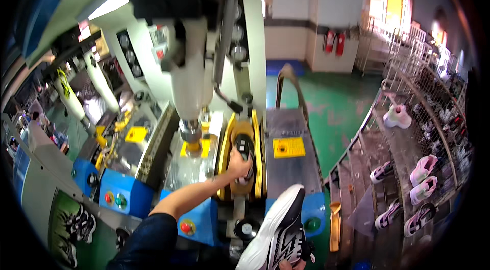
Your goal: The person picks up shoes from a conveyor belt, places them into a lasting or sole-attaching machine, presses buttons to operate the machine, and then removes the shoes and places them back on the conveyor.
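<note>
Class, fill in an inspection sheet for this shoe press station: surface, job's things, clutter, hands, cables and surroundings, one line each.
Surface: grey machine bed with a yellow label.
Job's things: dark shoe sole in the yellow-edged press cradle; black and white shoe sole up.
Clutter: nothing seen.
Hands: left hand on the sole; right hand at the frame edge, under the shoe.
Cables: black hose beside the press column.
Surroundings: rack with pink and white shoes; green floor.

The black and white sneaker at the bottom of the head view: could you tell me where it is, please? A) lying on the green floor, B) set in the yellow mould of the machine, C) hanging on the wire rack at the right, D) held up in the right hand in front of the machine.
D: the black and white sneaker is held sole up, the right hand showing just beneath it at the lower edge.
</note>
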Demonstrator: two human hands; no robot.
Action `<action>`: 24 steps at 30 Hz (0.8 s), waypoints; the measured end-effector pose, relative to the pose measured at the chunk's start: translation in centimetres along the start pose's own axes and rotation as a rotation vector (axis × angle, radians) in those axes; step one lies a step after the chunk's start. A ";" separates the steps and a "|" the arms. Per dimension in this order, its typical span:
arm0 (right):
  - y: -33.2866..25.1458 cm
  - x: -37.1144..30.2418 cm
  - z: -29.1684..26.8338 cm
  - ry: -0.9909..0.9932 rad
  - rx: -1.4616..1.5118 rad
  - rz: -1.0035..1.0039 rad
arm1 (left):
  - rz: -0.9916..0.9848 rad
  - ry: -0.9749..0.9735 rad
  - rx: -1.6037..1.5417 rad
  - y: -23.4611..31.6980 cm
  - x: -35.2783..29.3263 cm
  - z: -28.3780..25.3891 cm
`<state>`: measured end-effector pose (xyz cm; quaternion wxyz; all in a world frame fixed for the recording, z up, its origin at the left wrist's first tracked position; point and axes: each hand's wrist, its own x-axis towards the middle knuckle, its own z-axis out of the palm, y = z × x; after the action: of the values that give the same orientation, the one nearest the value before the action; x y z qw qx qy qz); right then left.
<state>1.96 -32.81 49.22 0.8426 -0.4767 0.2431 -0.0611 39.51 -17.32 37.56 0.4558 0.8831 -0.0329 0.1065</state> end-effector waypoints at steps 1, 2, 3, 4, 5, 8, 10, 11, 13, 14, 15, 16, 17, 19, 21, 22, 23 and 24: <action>-0.4 0.2 -0.3 -0.045 -0.111 -0.016 | 0.001 0.035 0.096 0.2 0.7 -0.7; -0.7 0.4 -0.6 -0.077 -0.226 -0.046 | -0.105 -0.085 0.053 1.6 2.3 -2.1; -0.2 0.4 -1.3 -0.171 -0.282 -0.210 | -0.248 -0.237 -0.132 2.4 3.0 -4.1; 0.0 0.6 -1.7 -0.189 -0.315 -0.223 | -0.386 -0.384 -0.316 3.5 4.7 -6.7; 0.0 0.8 -2.7 -0.149 -0.291 -0.101 | -0.356 -0.496 -0.491 7.8 3.4 -8.8; -0.5 2.3 -1.0 -0.106 -0.403 0.096 | -0.625 -0.585 -0.414 9.7 -4.5 -18.2; -0.3 4.6 1.9 -0.209 -0.205 -0.010 | -0.698 -0.405 -0.760 9.6 -12.6 -22.9; -0.8 6.8 4.0 -0.141 -0.238 -0.026 | -0.630 -0.473 -0.766 8.5 -15.2 -25.3; -1.5 13.4 7.0 -0.197 -0.308 0.231 | -0.577 -0.346 -0.969 4.8 -23.2 -28.8; -2.5 16.8 9.9 -0.352 -0.183 0.435 | -0.532 -0.302 -1.027 4.8 -26.5 -30.3; -3.3 19.1 13.3 -0.329 -0.305 0.318 | -0.514 -0.103 -1.096 3.9 -30.5 -30.6; -3.1 24.3 13.6 -0.210 -0.405 0.376 | -0.469 0.071 -1.160 4.1 -33.3 -31.4; -3.2 27.7 16.1 -0.329 -0.536 0.443 | -0.446 0.272 -1.278 7.5 -34.1 -33.0; -3.7 30.1 20.3 -0.368 -0.887 0.253 | -0.661 0.285 -1.029 2.3 -42.6 -33.7; -0.1 32.0 21.2 -0.120 -1.488 -0.323 | -0.857 0.467 -1.011 2.5 -44.7 -34.3; 3.2 31.7 20.7 -0.115 -1.399 -0.465 | -0.925 0.546 -0.996 2.3 -45.5 -34.2; 5.7 30.9 21.2 -0.063 -1.353 -0.613 | -0.973 0.617 -0.974 2.2 -45.9 -33.8; 8.0 29.9 20.7 0.000 -1.312 -0.742 | -1.013 0.666 -0.950 2.3 -46.1 -33.5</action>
<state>36.78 -22.50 40.85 0.3099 -0.9314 0.0531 -0.1835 -11.08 6.80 48.17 0.7652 0.4210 0.4722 0.1195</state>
